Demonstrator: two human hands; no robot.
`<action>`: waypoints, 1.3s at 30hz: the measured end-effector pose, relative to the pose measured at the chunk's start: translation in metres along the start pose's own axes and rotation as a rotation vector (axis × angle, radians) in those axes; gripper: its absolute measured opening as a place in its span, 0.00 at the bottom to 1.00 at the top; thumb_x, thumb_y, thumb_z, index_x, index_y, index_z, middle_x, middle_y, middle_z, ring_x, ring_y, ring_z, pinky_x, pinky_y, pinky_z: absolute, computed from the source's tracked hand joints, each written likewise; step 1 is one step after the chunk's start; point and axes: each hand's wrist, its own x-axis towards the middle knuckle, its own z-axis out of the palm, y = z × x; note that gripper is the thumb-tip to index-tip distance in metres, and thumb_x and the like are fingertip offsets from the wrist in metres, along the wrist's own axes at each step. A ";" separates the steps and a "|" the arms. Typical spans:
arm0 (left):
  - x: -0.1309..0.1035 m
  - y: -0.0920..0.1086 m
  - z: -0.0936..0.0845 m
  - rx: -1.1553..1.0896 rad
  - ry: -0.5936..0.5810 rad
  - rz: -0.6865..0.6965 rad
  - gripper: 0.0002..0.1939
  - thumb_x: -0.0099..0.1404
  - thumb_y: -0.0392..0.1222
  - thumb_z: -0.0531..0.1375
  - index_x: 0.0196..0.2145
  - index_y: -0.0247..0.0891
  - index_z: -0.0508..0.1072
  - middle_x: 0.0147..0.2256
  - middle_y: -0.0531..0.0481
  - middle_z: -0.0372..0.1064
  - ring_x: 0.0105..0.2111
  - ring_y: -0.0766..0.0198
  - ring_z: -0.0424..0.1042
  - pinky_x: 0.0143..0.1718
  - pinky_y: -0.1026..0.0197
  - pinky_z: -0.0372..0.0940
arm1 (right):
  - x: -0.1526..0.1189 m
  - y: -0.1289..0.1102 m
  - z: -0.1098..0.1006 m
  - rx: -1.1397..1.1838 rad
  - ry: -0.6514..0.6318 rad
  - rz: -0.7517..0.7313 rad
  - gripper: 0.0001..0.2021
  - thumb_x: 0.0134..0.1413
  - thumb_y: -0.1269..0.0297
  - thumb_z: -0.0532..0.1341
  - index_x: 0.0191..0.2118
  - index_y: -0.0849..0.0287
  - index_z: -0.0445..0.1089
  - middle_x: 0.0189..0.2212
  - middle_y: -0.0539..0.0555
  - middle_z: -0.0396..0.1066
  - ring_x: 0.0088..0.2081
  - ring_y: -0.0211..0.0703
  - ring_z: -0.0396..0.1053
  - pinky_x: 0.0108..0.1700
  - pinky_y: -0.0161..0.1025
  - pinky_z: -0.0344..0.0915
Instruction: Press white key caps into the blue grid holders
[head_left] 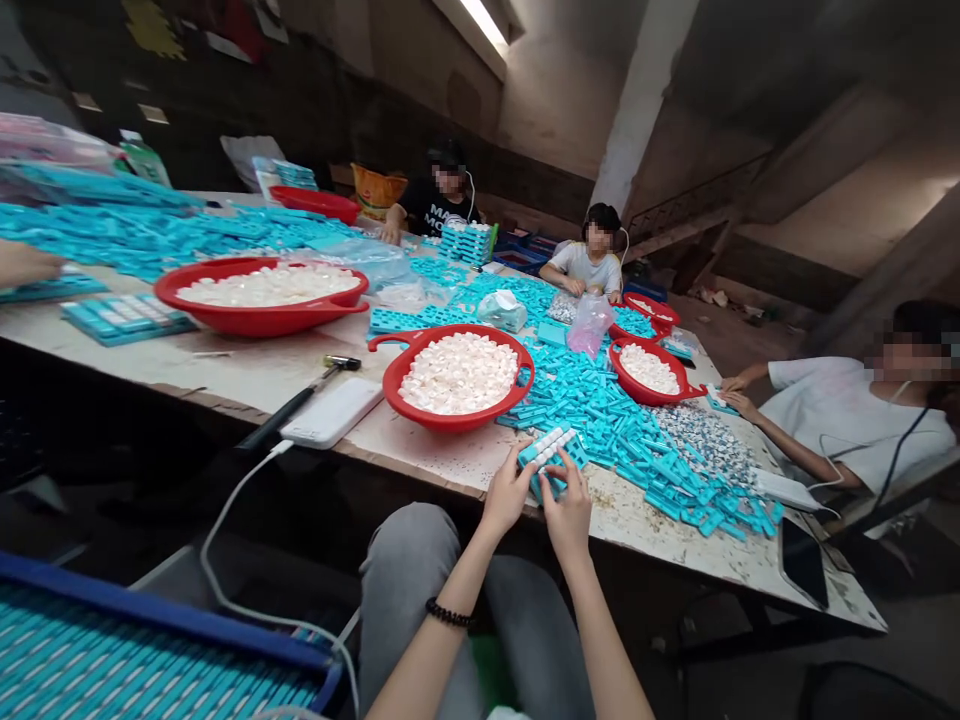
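Note:
At the table's near edge, both my hands hold a turquoise plastic frame (576,455) carrying rows of small white pieces (546,448). My left hand (508,492) grips its left side, fingers curled around the edge. On the right, my right hand (566,505) has thumb and fingers closed on the same frame. Just beyond my left hand stands a red basin (397,392) filled with white pieces (459,375). A loose heap of turquoise plastic parts (600,410) spreads beyond and to the right of my hands.
Left of the basin lie a white power bank (334,413) with a cable and a hammer (300,398). Another red basin (255,318) stands farther left. A phone (802,562) rests at right. Several people work around the table. A blue crate (150,612) is at lower left.

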 end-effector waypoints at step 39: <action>0.014 -0.010 -0.005 -0.064 -0.009 0.022 0.23 0.58 0.46 0.60 0.52 0.40 0.73 0.46 0.46 0.76 0.42 0.54 0.74 0.44 0.54 0.70 | 0.003 -0.050 -0.049 0.194 0.155 0.020 0.14 0.63 0.60 0.58 0.51 0.55 0.72 0.43 0.56 0.76 0.42 0.47 0.73 0.46 0.44 0.67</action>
